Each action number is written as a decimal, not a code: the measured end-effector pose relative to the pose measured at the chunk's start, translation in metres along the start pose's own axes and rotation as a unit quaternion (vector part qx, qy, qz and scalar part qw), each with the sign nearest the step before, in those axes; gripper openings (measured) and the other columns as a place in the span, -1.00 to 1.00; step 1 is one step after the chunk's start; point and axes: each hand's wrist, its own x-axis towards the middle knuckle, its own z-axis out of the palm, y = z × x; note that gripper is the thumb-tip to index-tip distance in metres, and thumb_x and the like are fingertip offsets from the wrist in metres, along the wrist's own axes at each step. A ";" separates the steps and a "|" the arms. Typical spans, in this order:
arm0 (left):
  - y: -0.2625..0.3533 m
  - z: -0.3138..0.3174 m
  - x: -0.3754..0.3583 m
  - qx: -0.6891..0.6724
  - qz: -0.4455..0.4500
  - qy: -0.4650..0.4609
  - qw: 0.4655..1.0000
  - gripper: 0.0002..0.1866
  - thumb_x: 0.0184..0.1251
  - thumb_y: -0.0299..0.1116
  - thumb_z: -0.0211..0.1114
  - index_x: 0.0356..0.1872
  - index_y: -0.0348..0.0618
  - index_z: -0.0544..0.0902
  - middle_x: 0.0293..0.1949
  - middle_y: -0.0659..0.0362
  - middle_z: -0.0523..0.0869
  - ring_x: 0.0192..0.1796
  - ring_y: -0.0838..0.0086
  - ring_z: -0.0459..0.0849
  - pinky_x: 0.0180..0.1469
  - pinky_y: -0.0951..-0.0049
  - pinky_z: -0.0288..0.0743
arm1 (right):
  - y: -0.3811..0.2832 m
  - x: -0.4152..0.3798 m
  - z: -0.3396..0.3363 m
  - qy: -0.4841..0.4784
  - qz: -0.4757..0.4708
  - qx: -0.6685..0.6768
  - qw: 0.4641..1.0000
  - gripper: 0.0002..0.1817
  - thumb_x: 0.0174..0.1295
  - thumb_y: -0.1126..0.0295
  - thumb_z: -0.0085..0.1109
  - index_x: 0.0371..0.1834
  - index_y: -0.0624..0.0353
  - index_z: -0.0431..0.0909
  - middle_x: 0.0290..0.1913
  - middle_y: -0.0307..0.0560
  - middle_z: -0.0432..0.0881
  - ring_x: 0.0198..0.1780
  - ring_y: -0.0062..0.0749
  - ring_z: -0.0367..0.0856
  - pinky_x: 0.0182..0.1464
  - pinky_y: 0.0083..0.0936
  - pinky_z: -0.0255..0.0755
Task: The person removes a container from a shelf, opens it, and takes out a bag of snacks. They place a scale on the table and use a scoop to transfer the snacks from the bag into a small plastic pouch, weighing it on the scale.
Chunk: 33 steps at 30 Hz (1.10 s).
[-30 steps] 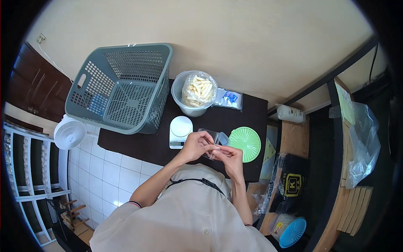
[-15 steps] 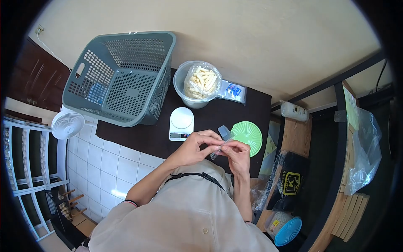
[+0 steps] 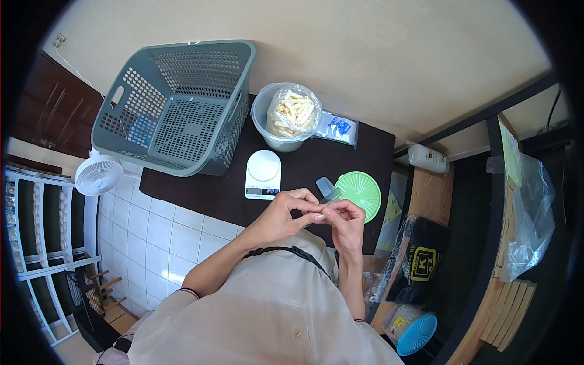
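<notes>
In front of my chest my left hand [image 3: 291, 213] and my right hand [image 3: 345, 224] meet, fingertips pinched together. Between them is a small clear plastic bag [image 3: 333, 195], mostly hidden by the fingers. Just beyond it, a grey-blue plastic scoop [image 3: 323, 184] lies on the dark tablecloth, partly covered by the bag. Beside my right hand is a round green ribbed lid [image 3: 359, 193]. A white kitchen scale [image 3: 263, 173] with a small display stands ahead of my left hand, nothing on its pan.
A large grey-green basket [image 3: 201, 161] occupies the left of the table. Behind the scale, a tub [image 3: 261, 115] holds a bag of pale snack sticks [image 3: 295, 115]. A plastic pack [image 3: 337, 129] lies alongside. A wooden shelf [image 3: 431, 191] is at right, a white fan [image 3: 99, 176] at left.
My fingers have shifted on the clear bag and drawn closer together, and less of the bag shows below them. The view has tilted slightly; the things on the table stay put.
</notes>
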 end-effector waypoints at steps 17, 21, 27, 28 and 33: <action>-0.023 0.026 -0.006 0.358 0.080 0.075 0.927 -0.93 0.24 -0.55 0.34 -0.34 -0.37 0.65 -0.44 -0.04 0.62 -0.35 0.01 0.67 -0.30 0.06 0.52 | 0.016 0.003 0.003 0.080 -0.022 -0.215 0.973 -0.93 0.17 0.70 0.29 -0.44 0.44 0.60 -0.39 -0.06 0.72 -0.34 -0.50 0.72 -0.18 -0.52 0.71; -0.034 0.032 -0.007 0.372 0.078 0.104 0.919 -0.92 0.25 -0.55 0.32 -0.34 -0.38 0.61 -0.43 -0.05 0.61 -0.36 -0.02 0.67 -0.33 0.05 0.51 | 0.019 0.002 0.012 0.144 -0.045 -0.376 0.914 -0.87 0.05 0.60 0.34 -0.56 0.40 0.57 -0.53 -0.10 0.68 -0.43 -0.60 0.65 -0.31 -0.61 0.57; -0.031 0.017 -0.005 0.325 0.109 0.185 0.921 -0.91 0.13 -0.64 0.34 -0.34 -0.33 0.61 -0.45 -0.02 0.62 -0.43 0.06 0.67 -0.44 0.14 0.49 | 0.018 -0.001 0.015 0.162 -0.029 -0.408 0.898 -0.82 0.02 0.55 0.36 -0.60 0.34 0.53 -0.59 -0.16 0.61 -0.50 -0.64 0.52 -0.38 -0.59 0.45; -0.033 0.017 -0.005 0.353 0.147 0.167 0.909 -0.88 0.10 -0.61 0.39 -0.34 -0.33 0.63 -0.48 0.02 0.62 -0.46 0.13 0.68 -0.48 0.21 0.50 | 0.021 0.003 0.012 0.157 -0.048 -0.429 0.888 -0.80 0.03 0.55 0.36 -0.61 0.33 0.51 -0.60 -0.19 0.59 -0.51 -0.65 0.50 -0.39 -0.59 0.43; -0.033 0.028 -0.006 0.394 0.239 0.163 0.873 -0.87 0.06 -0.60 0.44 -0.40 -0.32 0.63 -0.54 0.10 0.58 -0.54 0.22 0.63 -0.49 0.27 0.50 | 0.025 0.008 0.009 0.144 -0.015 -0.321 0.936 -0.77 0.14 0.59 0.40 -0.44 0.30 0.45 -0.49 -0.10 0.66 -0.40 -0.69 0.58 -0.39 -0.64 0.46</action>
